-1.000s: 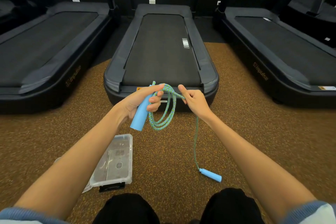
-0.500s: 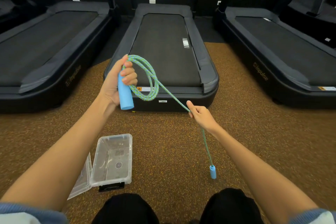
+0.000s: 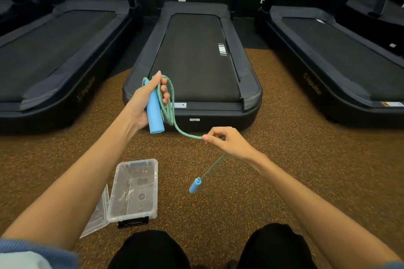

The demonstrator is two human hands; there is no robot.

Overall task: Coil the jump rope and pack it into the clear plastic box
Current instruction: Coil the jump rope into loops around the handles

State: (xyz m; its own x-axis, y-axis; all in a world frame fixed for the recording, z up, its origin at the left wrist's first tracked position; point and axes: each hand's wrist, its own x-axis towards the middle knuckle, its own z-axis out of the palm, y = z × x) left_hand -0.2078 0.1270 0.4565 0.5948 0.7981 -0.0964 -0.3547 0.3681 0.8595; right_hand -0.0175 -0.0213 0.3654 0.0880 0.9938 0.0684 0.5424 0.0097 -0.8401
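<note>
Rope nearly coiled: your left hand fingers clamp handle and loops, right hand fingers pinch the tail; lay each turn flat before the box.

Figure: the person is wearing a top with short blue sleeves, ribbed at the cuff over a paler panel; the forearms are showing bare. Both hands, left hand and right hand, are ungloved. Black trousers are covering both knees.
</note>
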